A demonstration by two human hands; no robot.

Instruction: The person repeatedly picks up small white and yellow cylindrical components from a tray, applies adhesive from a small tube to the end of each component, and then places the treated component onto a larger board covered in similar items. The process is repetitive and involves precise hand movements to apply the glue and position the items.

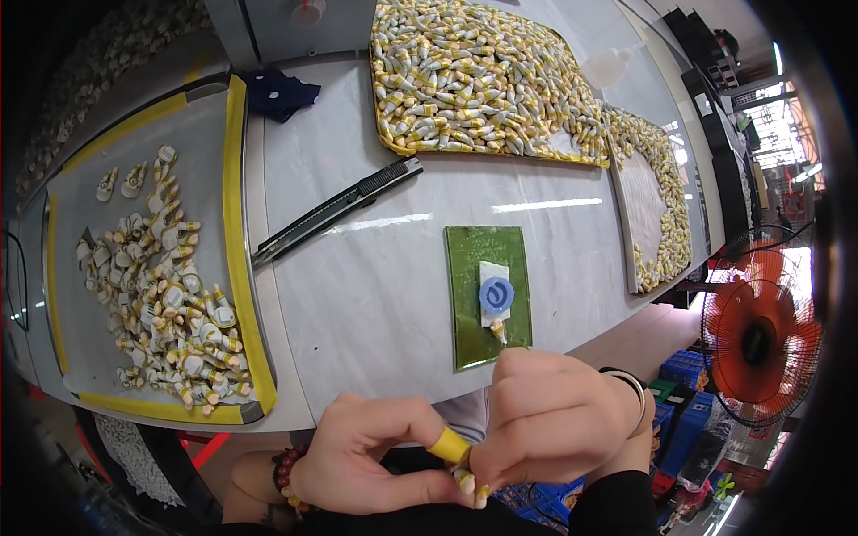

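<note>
My left hand [371,451] and my right hand [545,420] meet below the table's near edge, both pinching a small yellow-capped tube [454,454] between their fingertips. My left wrist wears a red bead bracelet, my right wrist a thin bangle. Just beyond my hands lies a green mat [469,299] with a white tube bearing a blue round label [495,297] on it. A grey tray with yellow taped edges [237,223] on the left holds several white and yellow tubes [170,304].
A black utility knife [335,210] lies on the white table [375,295]. Two trays heaped with white and yellow tubes [474,76] [666,205] sit at the back and right. A dark blue cloth [279,92] lies at the back left. An orange fan [760,344] stands at right.
</note>
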